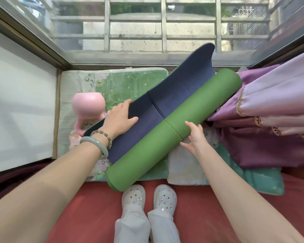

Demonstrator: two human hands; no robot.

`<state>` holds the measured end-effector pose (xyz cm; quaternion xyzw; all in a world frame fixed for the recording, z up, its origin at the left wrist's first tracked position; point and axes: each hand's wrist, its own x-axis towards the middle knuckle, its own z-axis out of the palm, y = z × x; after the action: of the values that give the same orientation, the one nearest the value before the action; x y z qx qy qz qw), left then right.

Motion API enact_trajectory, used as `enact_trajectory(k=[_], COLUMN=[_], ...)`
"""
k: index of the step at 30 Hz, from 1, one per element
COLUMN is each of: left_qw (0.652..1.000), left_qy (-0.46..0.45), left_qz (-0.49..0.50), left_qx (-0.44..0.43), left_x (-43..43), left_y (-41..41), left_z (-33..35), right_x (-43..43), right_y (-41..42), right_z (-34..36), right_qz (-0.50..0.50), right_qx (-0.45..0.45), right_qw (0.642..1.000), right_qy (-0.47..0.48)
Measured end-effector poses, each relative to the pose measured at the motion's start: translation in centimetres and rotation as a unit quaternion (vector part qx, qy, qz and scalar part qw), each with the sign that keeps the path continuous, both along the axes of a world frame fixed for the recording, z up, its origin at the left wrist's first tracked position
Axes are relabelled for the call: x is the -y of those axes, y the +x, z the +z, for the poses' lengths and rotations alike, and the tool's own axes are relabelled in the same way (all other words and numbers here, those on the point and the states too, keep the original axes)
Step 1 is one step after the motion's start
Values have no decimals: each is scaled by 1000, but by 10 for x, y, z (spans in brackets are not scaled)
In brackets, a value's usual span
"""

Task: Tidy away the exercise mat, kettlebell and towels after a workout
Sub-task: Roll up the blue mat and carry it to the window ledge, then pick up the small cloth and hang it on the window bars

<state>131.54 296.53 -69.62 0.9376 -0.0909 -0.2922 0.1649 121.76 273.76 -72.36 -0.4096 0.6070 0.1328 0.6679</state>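
I have my left hand [120,118] laid flat, fingers straight, on the dark blue inner face of the half-rolled green foam exercise mat [174,127]. My right hand [194,137] touches the roll's side with relaxed, spread fingers. The mat lies diagonally across the green floral cushion [116,85], with the pink kettlebell [89,104] just beside my left hand.

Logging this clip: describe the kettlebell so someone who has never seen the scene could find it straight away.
Below the big window, a pale green floral cushion lies at its foot. The kettlebell sits on the cushion's left part, just left of the left hand resting on the half-rolled mat. It is the only glossy pink, rounded thing there.
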Motion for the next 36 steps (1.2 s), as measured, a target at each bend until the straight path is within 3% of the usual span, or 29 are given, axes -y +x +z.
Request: enact_trajectory(k=[4, 12, 19, 27, 31, 36], left_qw=[999, 976, 930, 894, 899, 887], left_qy=[4, -149, -316, -429, -434, -448], left_qz=[23, 106, 177, 121, 20, -101], left_qx=[-31, -119, -58, 53, 53, 50], left_x=[-6, 13, 21, 17, 16, 35], left_y=[-1, -6, -30, -71, -85, -93], left_z=[26, 162, 351, 585, 658, 728], right_x=[1, 2, 2, 13, 21, 29], right_y=[0, 21, 22, -31, -63, -113], right_z=[34, 181, 384, 627, 708, 776], right_qz=[38, 160, 318, 382, 375, 317], right_qx=[14, 126, 259, 368, 401, 422], right_qw=[998, 977, 903, 822, 792, 784], right_qy=[-46, -66, -126, -208, -267, -326])
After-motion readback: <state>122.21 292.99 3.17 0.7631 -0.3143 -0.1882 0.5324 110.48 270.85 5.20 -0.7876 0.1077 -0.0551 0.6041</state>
